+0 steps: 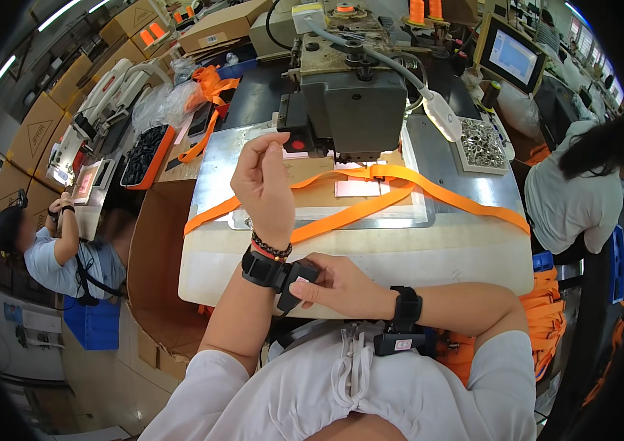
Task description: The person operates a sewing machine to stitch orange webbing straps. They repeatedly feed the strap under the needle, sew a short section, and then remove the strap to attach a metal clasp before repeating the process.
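Right hand (346, 287) on black left-wrist device (299, 275), orange strap (356, 212) beyond

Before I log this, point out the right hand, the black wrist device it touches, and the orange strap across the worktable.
Right hand (346, 286): head view, back of the hand.
Black wrist device (302, 272): head view, casing's upper part.
Orange strap (356, 214): head view, its lower diagonal stretch.

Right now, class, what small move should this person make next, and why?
Probably take the right hand off the black wrist device and bring it to the orange strap. Its thumb and fingers are on that device, worn on the left wrist, while the strap lies across the pale work surface with neither hand gripping it.
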{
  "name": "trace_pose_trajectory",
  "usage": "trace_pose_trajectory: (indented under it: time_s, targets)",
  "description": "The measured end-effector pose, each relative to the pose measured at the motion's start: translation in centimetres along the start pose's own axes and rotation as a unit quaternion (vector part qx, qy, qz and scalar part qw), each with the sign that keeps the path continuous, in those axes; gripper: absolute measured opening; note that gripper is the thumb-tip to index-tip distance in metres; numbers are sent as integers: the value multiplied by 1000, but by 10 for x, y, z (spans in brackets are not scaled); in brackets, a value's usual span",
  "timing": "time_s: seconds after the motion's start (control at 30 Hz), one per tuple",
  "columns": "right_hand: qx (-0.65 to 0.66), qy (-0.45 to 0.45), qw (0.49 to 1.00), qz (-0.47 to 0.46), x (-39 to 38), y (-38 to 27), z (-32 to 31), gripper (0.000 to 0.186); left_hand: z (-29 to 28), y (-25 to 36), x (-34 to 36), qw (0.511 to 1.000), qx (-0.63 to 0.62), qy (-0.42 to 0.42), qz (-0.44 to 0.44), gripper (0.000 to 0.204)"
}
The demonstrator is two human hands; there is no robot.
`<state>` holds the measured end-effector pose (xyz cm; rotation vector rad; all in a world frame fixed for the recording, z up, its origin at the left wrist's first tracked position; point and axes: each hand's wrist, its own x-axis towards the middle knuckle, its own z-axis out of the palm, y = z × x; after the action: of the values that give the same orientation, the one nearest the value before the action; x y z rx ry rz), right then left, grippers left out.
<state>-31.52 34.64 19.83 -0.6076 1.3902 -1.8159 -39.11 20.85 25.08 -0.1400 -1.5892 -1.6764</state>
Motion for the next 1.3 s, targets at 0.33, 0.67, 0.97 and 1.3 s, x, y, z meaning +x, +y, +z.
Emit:
trace_pose_trajectory:
  time_s: [0.33, 0.67, 0.97, 1.3]
  targets:
    - [-5, 32, 999, -7, -6, 5, 5, 40, 1, -7, -4, 875, 325, -120, 339, 13]
    - [-41, 53, 998, -18, -7, 6, 7, 37, 7, -12, -8, 855, 385, -136, 318, 12]
    - [-50, 45, 998, 5, -9, 0, 5, 41, 8, -14, -7, 872, 377, -145, 276, 11]
    - [17, 8, 1000, -11, -1, 12, 2, 65, -2, 9, -7, 969, 212, -106, 66, 13]
